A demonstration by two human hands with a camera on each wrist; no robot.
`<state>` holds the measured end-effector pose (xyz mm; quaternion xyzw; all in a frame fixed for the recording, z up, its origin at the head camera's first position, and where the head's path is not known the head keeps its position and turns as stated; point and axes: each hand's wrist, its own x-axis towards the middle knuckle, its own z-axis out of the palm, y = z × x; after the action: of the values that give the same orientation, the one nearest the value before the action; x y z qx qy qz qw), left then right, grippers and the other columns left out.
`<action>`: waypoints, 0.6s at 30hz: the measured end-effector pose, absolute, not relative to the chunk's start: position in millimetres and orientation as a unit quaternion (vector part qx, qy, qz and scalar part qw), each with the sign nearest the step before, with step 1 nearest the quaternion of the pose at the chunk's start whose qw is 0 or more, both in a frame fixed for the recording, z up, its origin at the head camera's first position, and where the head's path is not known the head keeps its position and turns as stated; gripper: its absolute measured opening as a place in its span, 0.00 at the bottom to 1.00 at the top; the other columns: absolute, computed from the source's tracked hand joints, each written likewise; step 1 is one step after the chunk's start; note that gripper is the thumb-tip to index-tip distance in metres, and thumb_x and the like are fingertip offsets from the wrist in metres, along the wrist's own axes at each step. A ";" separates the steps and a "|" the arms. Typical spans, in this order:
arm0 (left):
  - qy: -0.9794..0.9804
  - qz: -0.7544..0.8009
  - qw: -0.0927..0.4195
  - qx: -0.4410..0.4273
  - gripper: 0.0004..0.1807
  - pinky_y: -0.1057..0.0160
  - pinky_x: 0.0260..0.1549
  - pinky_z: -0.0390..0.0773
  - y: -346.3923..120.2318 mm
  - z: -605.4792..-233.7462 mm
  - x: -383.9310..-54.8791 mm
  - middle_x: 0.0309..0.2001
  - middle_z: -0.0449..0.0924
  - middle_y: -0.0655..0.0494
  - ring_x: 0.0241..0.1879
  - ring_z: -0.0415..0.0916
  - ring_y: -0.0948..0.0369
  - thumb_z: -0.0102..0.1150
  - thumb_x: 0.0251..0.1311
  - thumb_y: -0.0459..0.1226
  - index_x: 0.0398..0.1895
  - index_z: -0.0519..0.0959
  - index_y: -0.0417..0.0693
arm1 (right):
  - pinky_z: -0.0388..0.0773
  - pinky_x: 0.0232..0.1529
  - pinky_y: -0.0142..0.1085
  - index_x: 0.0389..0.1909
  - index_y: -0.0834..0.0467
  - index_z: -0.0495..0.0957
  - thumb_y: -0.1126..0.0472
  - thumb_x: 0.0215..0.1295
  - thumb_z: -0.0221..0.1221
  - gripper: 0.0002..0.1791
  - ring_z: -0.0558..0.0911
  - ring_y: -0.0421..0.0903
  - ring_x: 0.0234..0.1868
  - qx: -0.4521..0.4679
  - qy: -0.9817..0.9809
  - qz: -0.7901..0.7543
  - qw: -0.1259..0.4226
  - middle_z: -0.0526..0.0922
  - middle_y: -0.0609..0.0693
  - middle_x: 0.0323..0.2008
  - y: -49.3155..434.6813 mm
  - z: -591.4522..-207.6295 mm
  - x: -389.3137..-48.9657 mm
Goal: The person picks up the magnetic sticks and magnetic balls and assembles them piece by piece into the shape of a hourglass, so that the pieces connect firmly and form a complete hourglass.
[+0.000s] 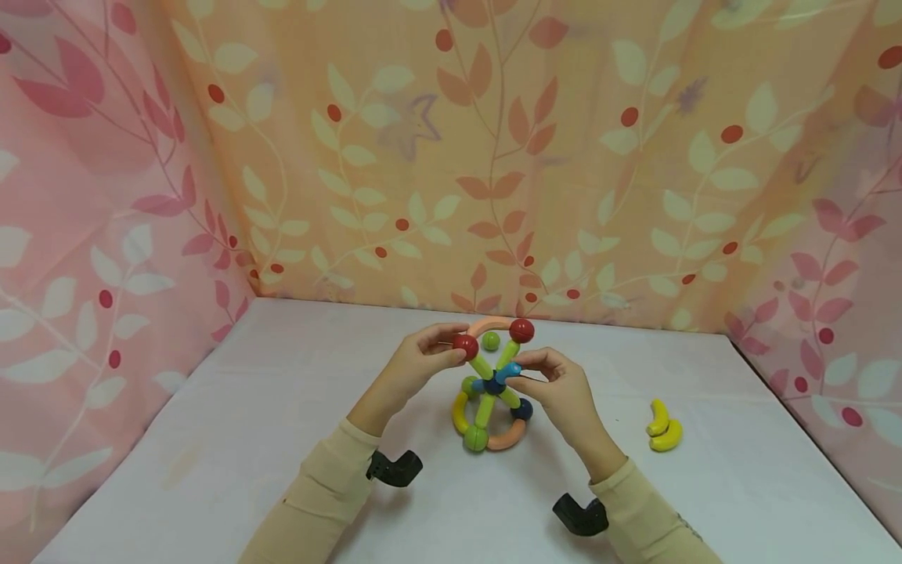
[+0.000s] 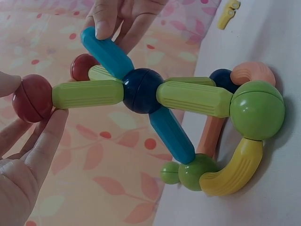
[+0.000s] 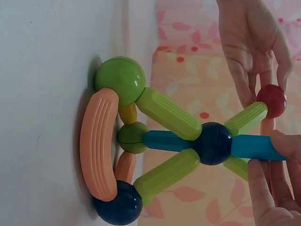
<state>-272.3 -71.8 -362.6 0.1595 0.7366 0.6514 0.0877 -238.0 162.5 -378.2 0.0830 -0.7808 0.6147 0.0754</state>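
A toy of magnetic rods and balls stands on the table, joined round a dark blue hub ball (image 2: 142, 91). Its base is a ring of green balls, a dark blue ball (image 3: 117, 203), curved orange rods (image 3: 99, 143) and a yellow curved rod (image 2: 235, 172). Light green rods (image 2: 195, 98) run from the ring to the hub and on up to two red balls. My left hand (image 1: 416, 364) grips the nearer-left red ball (image 2: 32, 98) between thumb and fingers. With thumb and fingers, my right hand (image 1: 560, 388) pinches a blue rod (image 3: 251, 147) whose inner end meets the hub.
Two yellow curved rods (image 1: 665, 435) lie on the white table (image 1: 211, 439) to the right. Behind the toy sits a loose-looking green ball (image 1: 490, 341). Black wrist mounts (image 1: 398, 468) hang below both sleeves. Patterned curtains (image 1: 395, 157) enclose the back and sides.
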 end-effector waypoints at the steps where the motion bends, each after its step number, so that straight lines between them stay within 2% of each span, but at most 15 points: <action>1: 0.737 0.651 0.087 0.160 0.24 0.53 0.63 0.76 -72.1 -362.5 -272.2 0.60 0.78 0.47 0.55 0.80 0.57 0.61 0.67 0.38 0.66 0.73 0.51 | 0.80 0.50 0.26 0.48 0.64 0.80 0.65 0.57 0.71 0.18 0.79 0.38 0.50 0.083 -0.785 0.609 0.072 0.82 0.49 0.46 162.8 -377.5 -237.8; 5: 0.733 0.655 0.085 0.162 0.24 0.54 0.62 0.77 -71.6 -362.6 -272.2 0.59 0.78 0.47 0.54 0.81 0.57 0.61 0.66 0.38 0.65 0.74 0.50 | 0.78 0.52 0.24 0.51 0.61 0.79 0.62 0.58 0.70 0.20 0.80 0.39 0.52 0.074 -0.814 0.573 0.059 0.83 0.53 0.50 172.2 -373.3 -237.9; 8: 0.729 0.658 0.085 0.167 0.24 0.55 0.60 0.79 -70.6 -362.5 -272.2 0.59 0.78 0.46 0.53 0.81 0.58 0.61 0.66 0.38 0.66 0.73 0.49 | 0.79 0.55 0.30 0.54 0.61 0.78 0.60 0.61 0.69 0.21 0.81 0.40 0.51 0.041 -0.833 0.550 0.056 0.83 0.57 0.52 186.7 -370.5 -244.9; 13: 0.731 0.658 0.087 0.161 0.24 0.55 0.61 0.78 -72.0 -362.3 -272.2 0.59 0.78 0.47 0.52 0.81 0.58 0.61 0.66 0.38 0.65 0.74 0.50 | 0.78 0.62 0.46 0.57 0.61 0.78 0.54 0.65 0.66 0.24 0.85 0.44 0.51 0.003 -0.839 0.544 0.018 0.80 0.60 0.58 202.6 -379.0 -282.7; 18: 0.731 0.656 0.086 0.167 0.24 0.55 0.61 0.78 -73.4 -362.4 -272.0 0.59 0.77 0.46 0.52 0.81 0.58 0.60 0.67 0.38 0.66 0.73 0.49 | 0.75 0.66 0.51 0.59 0.59 0.77 0.53 0.63 0.67 0.26 0.81 0.53 0.58 0.000 -0.845 0.535 -0.001 0.80 0.60 0.58 199.4 -394.0 -324.4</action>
<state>-272.0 -73.4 -362.4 0.1671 0.7313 0.6556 0.0863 -324.4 199.4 -394.0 -0.0001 -0.8446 0.5354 -0.0011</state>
